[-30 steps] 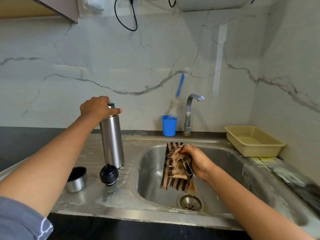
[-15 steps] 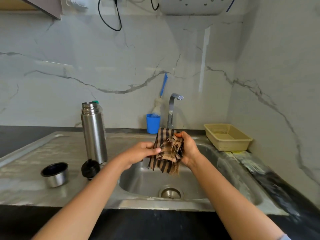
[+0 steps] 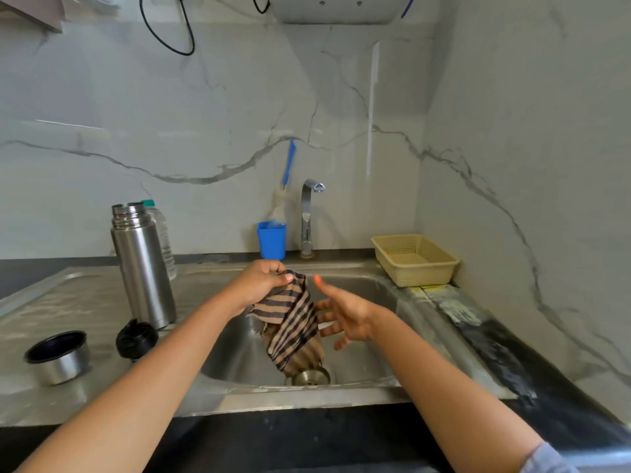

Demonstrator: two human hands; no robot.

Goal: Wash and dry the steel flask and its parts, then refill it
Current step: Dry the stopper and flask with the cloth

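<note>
While cloth hangs over sink, cup holds brush.

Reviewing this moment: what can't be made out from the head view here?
Head view only.
Inside of the steel flask: seen from the side, so wet, dry or filled is unknown.
The plastic bottle: mostly hidden behind the flask.
The drain: partly covered by the striped cloth that the left hand grips.
The right hand: fingers blurred; contact with the cloth unclear.
The white appliance: cut off by the top edge.
</note>
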